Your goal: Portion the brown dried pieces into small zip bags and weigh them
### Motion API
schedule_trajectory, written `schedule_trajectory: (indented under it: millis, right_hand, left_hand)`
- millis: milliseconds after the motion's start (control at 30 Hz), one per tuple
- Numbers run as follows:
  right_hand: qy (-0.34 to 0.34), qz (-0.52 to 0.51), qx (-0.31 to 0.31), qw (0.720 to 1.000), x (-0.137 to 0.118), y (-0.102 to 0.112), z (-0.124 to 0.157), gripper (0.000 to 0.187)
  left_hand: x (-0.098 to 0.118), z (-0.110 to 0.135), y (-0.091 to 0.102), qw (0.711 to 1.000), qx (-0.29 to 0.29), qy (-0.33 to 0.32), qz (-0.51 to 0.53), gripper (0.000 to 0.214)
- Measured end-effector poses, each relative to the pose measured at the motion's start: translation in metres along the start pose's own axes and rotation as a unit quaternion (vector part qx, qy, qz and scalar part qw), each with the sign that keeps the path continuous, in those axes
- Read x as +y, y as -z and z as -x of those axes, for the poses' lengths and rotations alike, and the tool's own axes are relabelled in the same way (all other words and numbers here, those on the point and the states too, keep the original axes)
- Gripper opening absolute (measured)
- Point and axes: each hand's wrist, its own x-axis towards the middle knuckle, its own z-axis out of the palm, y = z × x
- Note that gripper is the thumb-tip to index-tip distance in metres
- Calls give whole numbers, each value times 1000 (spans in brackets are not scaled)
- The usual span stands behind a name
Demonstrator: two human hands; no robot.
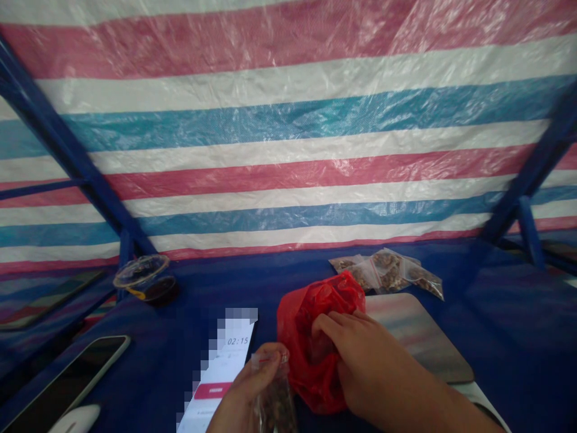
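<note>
A clear zip bag, partly filled with dark brown bits, hangs from my left hand, whose thumb and fingers pinch its top edge. Just to its right stands a red plastic bag with its mouth open towards me. My right hand reaches into that mouth with curled fingers; the fingertips are hidden inside, so what they hold cannot be made out. Close behind my right wrist lies a kitchen scale with a shiny metal plate.
Several filled zip bags lie at the back of the blue table. A lit phone shows 02:15, left of my hands. Farther left are a dark phone, a white object and a clear lidded cup. Striped sheeting rises behind.
</note>
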Motion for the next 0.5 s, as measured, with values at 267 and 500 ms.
schedule_trajectory:
  millis: [267, 500]
  right_hand:
    - [-3, -128, 31, 991, 10, -4, -2, 44]
    - [10, -258, 133, 957, 15, 16, -12, 21]
  left_hand:
    - [-2, -6, -1, 1000, -1, -24, 3, 36]
    - [-7, -9, -9, 953, 17, -221, -206, 49]
